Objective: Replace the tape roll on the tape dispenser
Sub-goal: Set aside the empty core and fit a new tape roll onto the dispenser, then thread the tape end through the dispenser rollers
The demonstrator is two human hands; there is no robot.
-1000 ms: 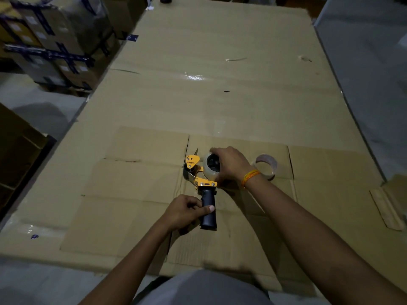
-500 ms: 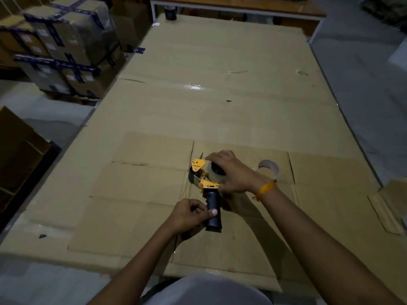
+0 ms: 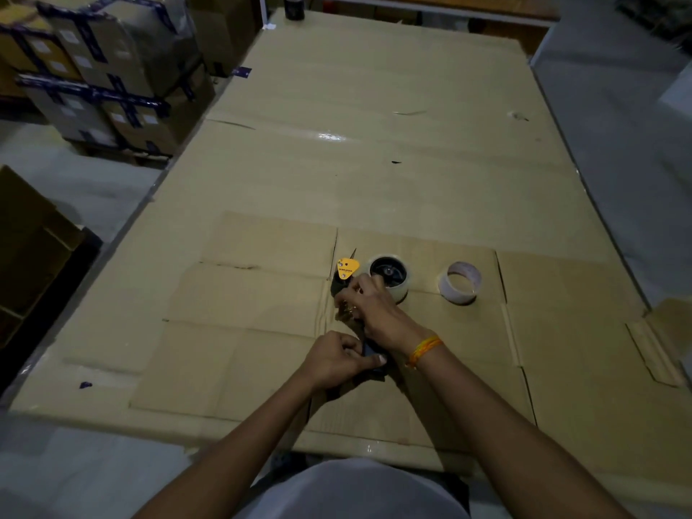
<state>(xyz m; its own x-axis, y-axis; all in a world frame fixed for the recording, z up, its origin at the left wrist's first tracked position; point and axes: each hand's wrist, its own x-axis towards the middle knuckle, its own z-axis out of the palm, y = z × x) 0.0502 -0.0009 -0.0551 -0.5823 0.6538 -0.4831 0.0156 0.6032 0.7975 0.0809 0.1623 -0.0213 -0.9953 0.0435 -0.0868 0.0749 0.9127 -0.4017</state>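
Observation:
The tape dispenser, orange with a black handle, lies on the cardboard-covered table. A clear tape roll sits on its black hub. My left hand is closed around the black handle. My right hand rests on the dispenser's body between the orange plate and the roll, fingers pinched there; what they pinch is hidden. An empty tape core stands on the cardboard to the right of the roll, apart from both hands.
Stacked taped cartons stand on the floor at the far left. An open brown box is at the left edge. A dark tape roll sits at the table's far end. A loose cardboard flap lies at the right.
My right hand has come off the top of the tape roll and shifted left and nearer, onto the dispenser's body, leaving the roll and hub uncovered. My left hand stays on the handle.

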